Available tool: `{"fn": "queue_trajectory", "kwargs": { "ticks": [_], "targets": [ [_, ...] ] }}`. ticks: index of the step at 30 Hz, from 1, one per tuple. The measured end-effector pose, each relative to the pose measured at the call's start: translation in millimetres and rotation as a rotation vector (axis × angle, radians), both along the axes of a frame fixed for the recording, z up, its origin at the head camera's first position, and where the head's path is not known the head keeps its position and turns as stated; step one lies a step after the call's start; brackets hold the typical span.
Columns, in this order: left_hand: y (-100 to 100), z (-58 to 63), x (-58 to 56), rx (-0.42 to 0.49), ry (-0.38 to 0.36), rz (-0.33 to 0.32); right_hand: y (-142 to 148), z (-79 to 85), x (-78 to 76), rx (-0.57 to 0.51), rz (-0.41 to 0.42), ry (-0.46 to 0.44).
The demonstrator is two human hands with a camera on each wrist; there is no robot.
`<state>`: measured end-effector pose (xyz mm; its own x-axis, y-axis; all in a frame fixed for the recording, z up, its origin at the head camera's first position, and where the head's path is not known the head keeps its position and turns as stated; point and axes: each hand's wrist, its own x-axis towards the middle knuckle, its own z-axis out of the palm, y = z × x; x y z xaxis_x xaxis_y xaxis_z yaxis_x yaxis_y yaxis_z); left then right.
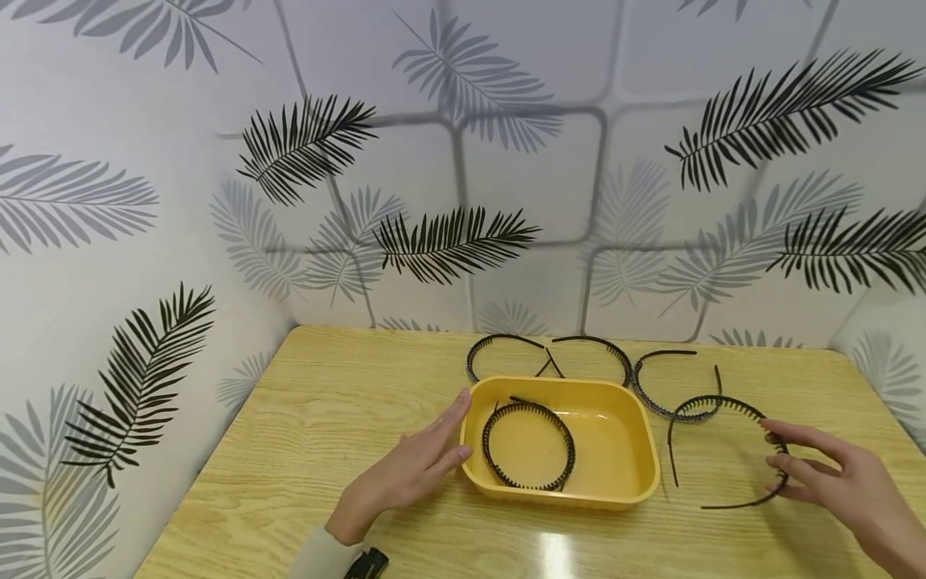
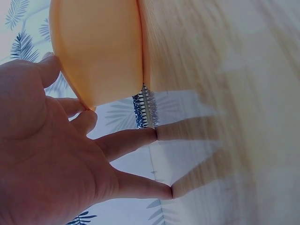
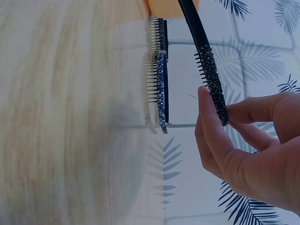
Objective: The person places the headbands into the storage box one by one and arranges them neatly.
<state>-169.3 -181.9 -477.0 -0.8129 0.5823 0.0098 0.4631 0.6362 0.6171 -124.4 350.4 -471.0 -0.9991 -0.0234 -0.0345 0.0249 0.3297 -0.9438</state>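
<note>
My right hand [image 1: 832, 474] pinches a black toothed headband [image 1: 723, 400] between thumb and fingers, right of the yellow box. In the right wrist view glittery stones cover the outer face of this held headband [image 3: 213, 75], and its bare end reaches up toward the box. My left hand [image 1: 412, 470] lies against the left side of the yellow plastic box [image 1: 615, 500], its fingers spread and mostly straight. Two of its fingertips touch the wooden table in the left wrist view. Inside the box, toward its left, black headband material [image 1: 571, 450] forms a ring.
Behind the box, two more headbands lie on the table [image 1: 347, 402], one at left [image 1: 477, 346] and one at right [image 1: 615, 350]. Another headband [image 1: 644, 394] lies to the box's right, overlapped by the held one. A wall [image 1: 419, 297] with leaf patterns stands at the back.
</note>
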Motion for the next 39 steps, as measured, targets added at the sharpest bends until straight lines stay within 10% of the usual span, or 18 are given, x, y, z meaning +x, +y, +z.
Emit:
{"fn": "queue_trajectory", "kwargs": {
  "ticks": [39],
  "targets": [
    [-1, -1.1, -1.1, -0.01, -0.001, 0.004, -72, 38.3, -48.7, -0.374, 0.162, 0.133]
  ]
}}
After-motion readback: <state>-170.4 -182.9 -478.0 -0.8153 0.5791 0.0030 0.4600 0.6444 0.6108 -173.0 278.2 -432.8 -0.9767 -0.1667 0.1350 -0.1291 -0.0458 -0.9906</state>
